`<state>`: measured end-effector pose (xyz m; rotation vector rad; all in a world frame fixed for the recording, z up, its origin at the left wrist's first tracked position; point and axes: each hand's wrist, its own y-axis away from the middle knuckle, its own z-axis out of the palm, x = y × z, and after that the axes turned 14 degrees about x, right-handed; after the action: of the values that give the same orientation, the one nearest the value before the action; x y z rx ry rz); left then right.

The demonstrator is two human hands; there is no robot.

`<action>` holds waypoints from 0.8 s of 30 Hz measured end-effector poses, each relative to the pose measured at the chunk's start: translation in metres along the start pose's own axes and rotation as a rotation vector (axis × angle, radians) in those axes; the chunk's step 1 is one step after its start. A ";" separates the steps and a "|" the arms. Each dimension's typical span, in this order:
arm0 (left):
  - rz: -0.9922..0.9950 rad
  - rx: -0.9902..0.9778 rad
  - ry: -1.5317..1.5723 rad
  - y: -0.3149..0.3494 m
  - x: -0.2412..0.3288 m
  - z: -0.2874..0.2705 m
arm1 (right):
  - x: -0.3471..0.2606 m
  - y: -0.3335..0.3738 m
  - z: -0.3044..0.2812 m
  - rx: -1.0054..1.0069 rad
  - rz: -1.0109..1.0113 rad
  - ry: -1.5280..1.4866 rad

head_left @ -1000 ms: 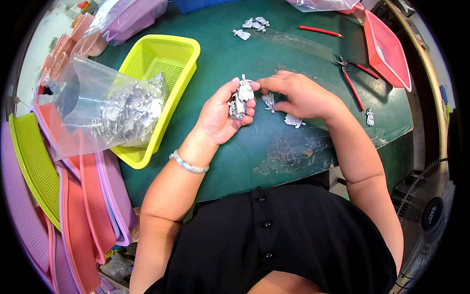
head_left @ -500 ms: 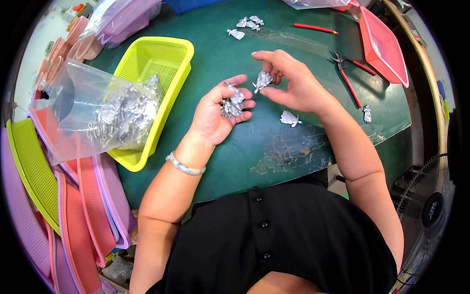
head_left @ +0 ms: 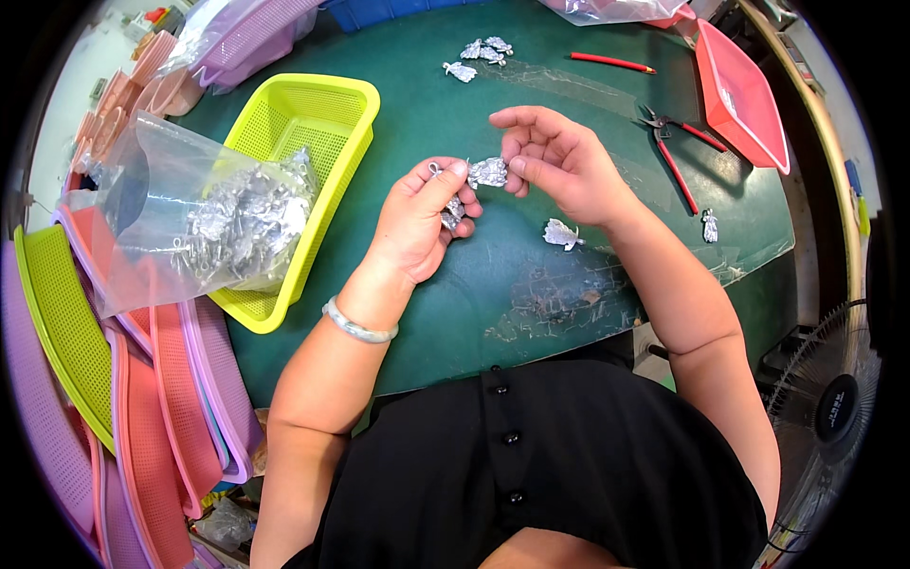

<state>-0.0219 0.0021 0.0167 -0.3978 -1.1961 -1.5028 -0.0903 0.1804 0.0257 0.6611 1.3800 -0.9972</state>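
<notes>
Over the green bench (head_left: 588, 284): both bare hands are meeting above its middle, forearms coming in from the lower edge.
Left hand (head_left: 417, 223): its fingers (head_left: 453, 175) are curling closed around a small cluster of silvery metal charms (head_left: 452, 211), with the thumb and forefinger tips pressing against the near end of one more piece.
Right hand (head_left: 564, 166): its fingers are pinching together on the far end of that same silver charm (head_left: 488, 172), so the piece is being held between the two hands; the other fingers are bending loosely above it.
Loose pieces: one angel-shaped charm (head_left: 561, 233) is lying on the bench just below the right wrist, another small figure (head_left: 710, 226) is lying well to the right, and a little group of charms (head_left: 479, 54) is sitting near the far edge.
Left side: a clear plastic bag (head_left: 190, 209) full of the same silvery pieces is resting partly in a yellow mesh basket (head_left: 313, 114).
Right side: red-handled pliers (head_left: 673, 152), a red pencil (head_left: 611, 63) and a pink tray (head_left: 744, 95) are lying apart from the hands.
Hard to make out: the charms inside the left palm are mostly being hidden by the fingers, so their count and shape cannot be told; the stacked pink, purple and yellow baskets (head_left: 142, 408) at the left are being cut off by the rim.
</notes>
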 end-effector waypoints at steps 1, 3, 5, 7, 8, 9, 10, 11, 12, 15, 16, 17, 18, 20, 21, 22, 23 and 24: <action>0.001 -0.003 0.002 0.000 0.000 0.000 | -0.001 -0.001 -0.001 -0.012 0.037 -0.015; 0.001 -0.009 0.007 -0.001 0.000 -0.001 | -0.001 -0.002 0.000 -0.004 0.077 -0.063; -0.008 -0.009 0.011 -0.001 0.001 -0.001 | -0.001 -0.002 0.000 0.006 0.114 -0.085; -0.015 -0.008 0.010 -0.001 0.001 -0.001 | -0.004 -0.002 0.001 0.015 0.145 -0.081; -0.018 -0.007 0.007 0.000 0.002 -0.001 | -0.004 -0.002 0.001 0.010 0.156 -0.077; -0.020 -0.007 0.004 0.000 0.002 -0.001 | -0.004 -0.001 0.001 0.005 0.168 -0.073; -0.020 -0.008 0.004 0.000 0.002 -0.001 | -0.004 -0.001 0.000 0.000 0.180 -0.070; -0.020 -0.010 0.003 0.000 0.003 -0.001 | -0.004 -0.001 0.001 -0.004 0.179 -0.068; -0.020 -0.011 0.002 0.000 0.003 -0.001 | -0.004 -0.001 0.001 -0.009 0.177 -0.067; -0.010 -0.024 0.012 -0.002 0.001 -0.003 | -0.004 -0.001 0.001 -0.017 0.175 -0.061; -0.010 -0.021 0.010 -0.001 0.002 -0.003 | -0.004 -0.001 0.001 -0.018 0.175 -0.059; -0.009 -0.018 0.008 0.000 0.002 -0.002 | -0.005 -0.001 0.001 -0.019 0.176 -0.057; -0.008 -0.015 0.005 0.000 0.002 -0.001 | -0.005 -0.001 0.002 -0.019 0.176 -0.056; -0.008 -0.017 0.006 -0.001 0.002 -0.002 | -0.005 0.000 0.002 -0.025 0.176 -0.055; -0.009 -0.019 0.006 -0.001 0.002 -0.002 | -0.006 0.000 0.002 -0.030 0.175 -0.057; -0.008 -0.016 0.008 -0.001 0.002 -0.003 | -0.006 0.000 0.002 -0.035 0.174 -0.058; -0.008 -0.014 0.009 -0.002 0.001 -0.003 | -0.006 0.000 0.003 -0.035 0.177 -0.053; -0.008 -0.010 0.011 -0.002 0.001 -0.003 | -0.006 0.000 0.003 -0.037 0.180 -0.049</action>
<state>-0.0229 -0.0011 0.0153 -0.3916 -1.1826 -1.5165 -0.0882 0.1790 0.0321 0.7160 1.2690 -0.8376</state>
